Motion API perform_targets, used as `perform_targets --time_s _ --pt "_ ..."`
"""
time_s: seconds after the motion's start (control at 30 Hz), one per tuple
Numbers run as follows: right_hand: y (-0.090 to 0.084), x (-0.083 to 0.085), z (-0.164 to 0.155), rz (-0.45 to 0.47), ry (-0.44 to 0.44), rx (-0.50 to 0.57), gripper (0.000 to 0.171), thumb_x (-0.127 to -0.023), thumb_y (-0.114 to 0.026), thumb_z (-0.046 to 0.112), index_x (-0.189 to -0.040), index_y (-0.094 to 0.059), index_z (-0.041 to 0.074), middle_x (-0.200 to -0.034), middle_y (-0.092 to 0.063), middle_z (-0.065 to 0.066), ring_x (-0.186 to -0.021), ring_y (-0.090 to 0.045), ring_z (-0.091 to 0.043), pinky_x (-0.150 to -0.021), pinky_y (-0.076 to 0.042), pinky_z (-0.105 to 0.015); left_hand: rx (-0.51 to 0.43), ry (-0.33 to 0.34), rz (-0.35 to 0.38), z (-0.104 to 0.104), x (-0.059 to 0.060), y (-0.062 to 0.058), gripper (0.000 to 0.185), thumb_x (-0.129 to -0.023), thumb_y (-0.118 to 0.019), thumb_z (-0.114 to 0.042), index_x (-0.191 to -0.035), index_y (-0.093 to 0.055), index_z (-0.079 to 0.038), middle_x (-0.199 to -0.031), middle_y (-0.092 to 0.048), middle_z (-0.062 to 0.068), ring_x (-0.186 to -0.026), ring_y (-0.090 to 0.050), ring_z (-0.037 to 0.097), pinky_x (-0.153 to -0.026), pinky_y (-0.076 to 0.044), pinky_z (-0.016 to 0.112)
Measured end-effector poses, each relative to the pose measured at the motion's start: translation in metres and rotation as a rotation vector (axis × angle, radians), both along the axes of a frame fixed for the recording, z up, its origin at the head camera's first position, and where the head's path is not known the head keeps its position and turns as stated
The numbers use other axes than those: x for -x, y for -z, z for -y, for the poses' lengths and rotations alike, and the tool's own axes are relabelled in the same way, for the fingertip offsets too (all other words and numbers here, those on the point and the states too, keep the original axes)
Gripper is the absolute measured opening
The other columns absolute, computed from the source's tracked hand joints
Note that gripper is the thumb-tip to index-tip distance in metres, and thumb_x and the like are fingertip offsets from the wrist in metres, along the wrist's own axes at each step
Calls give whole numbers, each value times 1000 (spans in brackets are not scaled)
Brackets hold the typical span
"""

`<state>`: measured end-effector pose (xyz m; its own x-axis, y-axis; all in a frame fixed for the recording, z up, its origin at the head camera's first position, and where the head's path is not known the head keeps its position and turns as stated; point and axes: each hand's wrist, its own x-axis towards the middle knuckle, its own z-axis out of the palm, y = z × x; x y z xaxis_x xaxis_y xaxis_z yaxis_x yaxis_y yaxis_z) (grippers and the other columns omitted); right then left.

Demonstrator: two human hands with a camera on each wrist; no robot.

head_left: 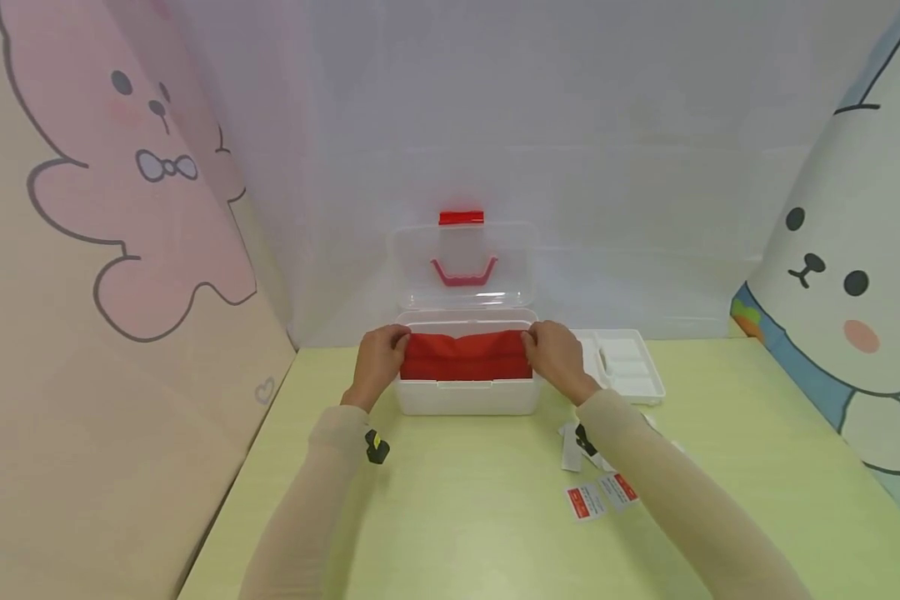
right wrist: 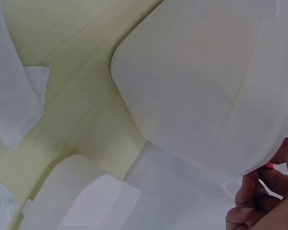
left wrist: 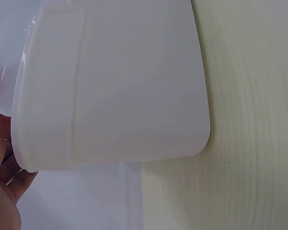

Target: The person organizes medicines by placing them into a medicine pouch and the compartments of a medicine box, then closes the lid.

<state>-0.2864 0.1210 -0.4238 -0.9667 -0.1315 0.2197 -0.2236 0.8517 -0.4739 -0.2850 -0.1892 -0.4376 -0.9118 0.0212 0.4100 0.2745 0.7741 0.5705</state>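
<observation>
The left hand (head_left: 378, 360) and the right hand (head_left: 557, 357) each pinch one end of a red cloth (head_left: 465, 356), fingers curled over its top corners. The cloth stretches between the hands and lies in the open top of a white box (head_left: 467, 398) just below the fingertips. Beyond the hands the clear lid (head_left: 465, 265) stands upright, with a red latch (head_left: 461, 217) at its top edge. A white tray (head_left: 624, 365) lies just right of the right hand. Small packets (head_left: 598, 495) lie on the green table (head_left: 480, 508) under the right forearm.
</observation>
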Motion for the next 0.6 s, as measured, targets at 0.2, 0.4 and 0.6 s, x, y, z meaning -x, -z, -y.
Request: perform_targets --time_s 0.2,0.4,0.6 --pt "1 1 1 13 10 -3 29 -96 -55 20 -116 -63 1 -112 -59 -17 -99 -57 -33 -76 -54 -47 15 -17 -8 -1 1 4 25 -95 -57 -6 -118 -69 -2 -114 -71 16 -105 -67 32 -93 -54 44" --pt "3 1 3 28 6 35 42 -93 -55 13 -133 -52 0 -131 -51 -23 -113 -56 -40 -88 -53 -53 -10 -15 -15 -1 2 6 32 -96 -54 -5 -125 -64 0 -124 -67 18 -117 -63 35 -101 -49 48" --pt "7 2 3 57 13 62 52 -94 -52 15 -143 -40 1 -139 -44 -24 -112 -58 -42 -97 -49 -52 -60 -16 18 0 2 10 36 -96 -53 -8 -131 -59 -1 -132 -63 18 -124 -58 36 -106 -45 50"
